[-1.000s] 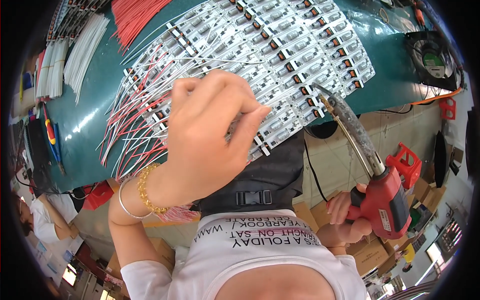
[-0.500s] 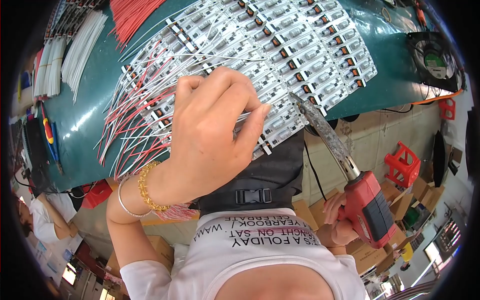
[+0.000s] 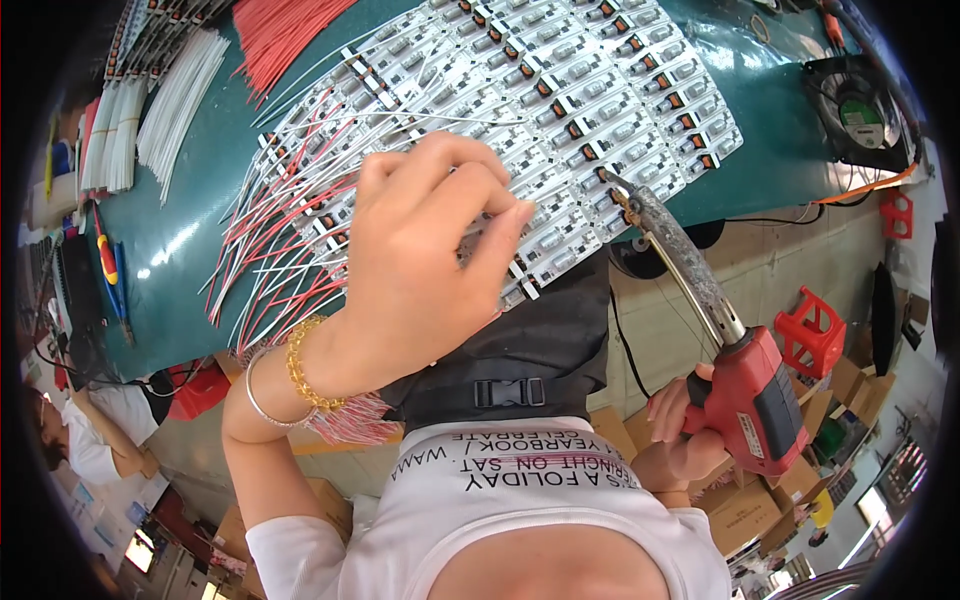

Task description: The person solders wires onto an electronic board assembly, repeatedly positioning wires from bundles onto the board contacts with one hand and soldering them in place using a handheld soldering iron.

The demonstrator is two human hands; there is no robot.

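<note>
A sheet of joined white circuit boards [image 3: 625, 115] lies on the green work mat, with rows of orange-and-black parts. Red and white wires [image 3: 275, 235] fan out from its left side. Over the lower middle of the boards, my left hand [image 3: 425, 235] is closed in a pinch, thumb against fingers. What it pinches is too small or hidden to make out. My right hand [image 3: 690, 425] grips a red soldering gun [image 3: 755, 405] by its handle. Its long metal barrel points up and left, the thin tip over or against the right part of the boards; contact is unclear.
Bundles of red wires [image 3: 285, 35] and white wires [image 3: 185, 110] lie at the far left of the green mat [image 3: 180, 290]. A screwdriver [image 3: 105, 255] rests near the left edge. A small fan [image 3: 860, 115] stands far right. Below are a red stool [image 3: 810, 330] and cardboard boxes [image 3: 740, 515].
The soldering gun has shifted right, its tip slightly farther from me across the boards. My left hand stays pinched at nearly the same place. The whole view has shifted slightly.
</note>
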